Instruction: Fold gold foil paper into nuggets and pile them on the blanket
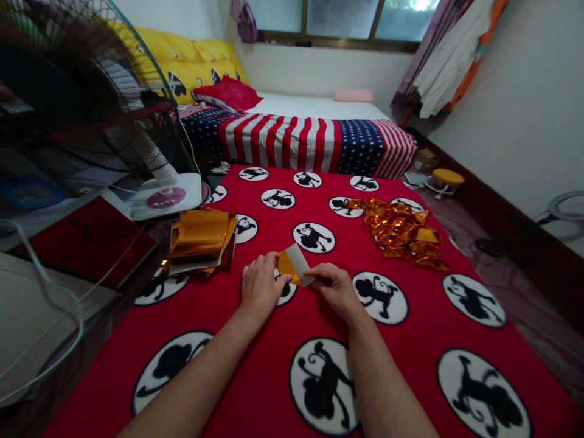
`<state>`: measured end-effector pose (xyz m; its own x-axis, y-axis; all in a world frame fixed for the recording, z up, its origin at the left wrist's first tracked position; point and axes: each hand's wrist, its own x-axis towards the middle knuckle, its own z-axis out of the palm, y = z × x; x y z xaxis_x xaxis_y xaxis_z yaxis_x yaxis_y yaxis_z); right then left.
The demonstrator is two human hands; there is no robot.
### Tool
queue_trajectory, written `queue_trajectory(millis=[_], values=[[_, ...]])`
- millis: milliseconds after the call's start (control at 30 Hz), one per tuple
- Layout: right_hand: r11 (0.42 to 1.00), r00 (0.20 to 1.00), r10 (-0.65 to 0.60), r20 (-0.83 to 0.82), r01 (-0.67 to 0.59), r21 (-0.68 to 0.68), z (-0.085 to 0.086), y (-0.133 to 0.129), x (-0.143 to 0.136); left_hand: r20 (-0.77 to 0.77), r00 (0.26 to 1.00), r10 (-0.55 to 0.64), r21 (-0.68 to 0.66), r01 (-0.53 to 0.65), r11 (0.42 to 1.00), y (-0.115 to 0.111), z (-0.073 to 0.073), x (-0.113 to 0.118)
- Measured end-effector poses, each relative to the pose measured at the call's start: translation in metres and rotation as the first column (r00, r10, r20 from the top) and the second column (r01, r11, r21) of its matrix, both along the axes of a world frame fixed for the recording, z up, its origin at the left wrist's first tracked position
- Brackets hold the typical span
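Between my two hands is a small sheet of gold foil paper (295, 265), partly folded, with a pale strip showing along its right side. My left hand (263, 281) grips its left edge between thumb and fingers. On the other side, my right hand (335, 288) pinches the right edge with thumb and forefinger. To the left lies a stack of gold foil sheets (201, 237), its edges uneven. A heap of folded gold foil pieces (395, 231), shiny and boat-like, sits off to the right.
A red cloth with monkey prints (292, 325) covers the surface under my hands. At the left stands an electric fan (166, 191) close to the cloth's edge. Beyond is a bed with a striped and starred cover (292, 143). A yellow stool (448, 177) stands on the floor at right.
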<state>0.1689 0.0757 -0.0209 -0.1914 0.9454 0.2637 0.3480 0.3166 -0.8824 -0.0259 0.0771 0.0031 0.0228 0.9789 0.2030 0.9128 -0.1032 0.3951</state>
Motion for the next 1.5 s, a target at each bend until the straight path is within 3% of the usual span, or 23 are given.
queue_trajectory(millis=[100, 300, 667, 900, 1033, 1133, 1333, 1500], values=[[1.000, 1.000, -0.028, 0.012, 0.028, -0.009, -0.002, 0.000, 0.000, 0.011, 1.000, 0.017, 0.001, -0.017, 1.000, -0.004, 0.002, 0.003], [0.997, 0.998, -0.067, 0.009, 0.067, -0.046, -0.005, 0.001, 0.000, 0.198, 0.980, -0.033, 0.009, 0.031, 0.999, -0.004, -0.004, 0.003], [0.997, 0.998, -0.061, 0.026, 0.062, -0.039, -0.002, -0.001, -0.002, 0.491, 0.869, -0.056, 0.024, 0.051, 0.998, -0.001, -0.015, 0.014], [0.995, 0.986, -0.074, 0.147, 0.064, 0.076, 0.000, -0.001, -0.006, 0.563, 0.826, -0.028, -0.002, 0.035, 0.999, 0.008, -0.011, 0.010], [0.963, 0.941, -0.171, 0.293, 0.096, 0.253, 0.006, -0.002, -0.010, 0.535, 0.845, -0.014, -0.111, 0.087, 0.990, 0.019, -0.007, 0.003], [0.951, 0.932, -0.153, 0.330, 0.048, 0.305, 0.009, -0.002, -0.011, 0.445, 0.895, -0.032, -0.148, 0.109, 0.983, 0.024, -0.004, 0.001], [0.973, 0.940, -0.036, 0.340, -0.044, 0.225, 0.006, 0.001, -0.010, 0.246, 0.963, -0.110, 0.040, 0.103, 0.994, 0.017, -0.007, 0.005], [0.983, 0.933, -0.041, 0.358, -0.026, 0.181, 0.005, 0.003, -0.011, 0.252, 0.944, -0.211, 0.038, 0.208, 0.977, 0.007, -0.014, 0.003]])
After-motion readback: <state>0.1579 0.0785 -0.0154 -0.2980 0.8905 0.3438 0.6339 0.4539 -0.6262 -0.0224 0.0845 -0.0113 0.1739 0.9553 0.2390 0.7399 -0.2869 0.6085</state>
